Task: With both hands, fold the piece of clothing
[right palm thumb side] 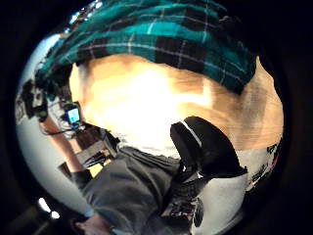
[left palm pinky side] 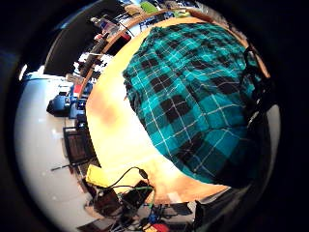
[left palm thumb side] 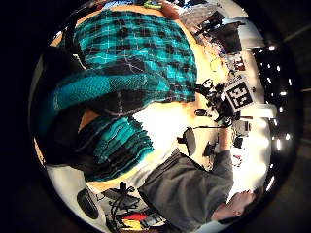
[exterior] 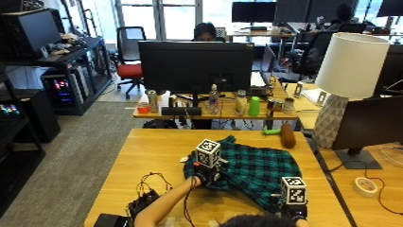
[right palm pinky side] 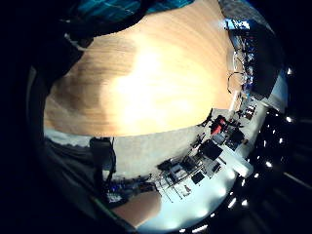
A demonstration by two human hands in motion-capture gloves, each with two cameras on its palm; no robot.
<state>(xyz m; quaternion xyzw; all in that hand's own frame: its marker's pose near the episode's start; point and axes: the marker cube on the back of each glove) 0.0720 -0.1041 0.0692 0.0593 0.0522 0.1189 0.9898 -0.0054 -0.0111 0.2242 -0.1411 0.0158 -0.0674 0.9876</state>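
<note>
**Garment position and hand state**

On the light wooden table (exterior: 157,151), the teal-and-black plaid cloth garment (exterior: 252,168) lies partly bunched. The left hand (exterior: 205,178) grips its near-left edge, with fabric wrapped over the fingers (left palm thumb side: 63,77). The right hand (exterior: 293,208) sits at the near-right corner; finger state cannot be determined.

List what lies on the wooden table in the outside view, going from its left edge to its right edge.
Black cables → left hand → teal plaid garment → right hand.
</note>
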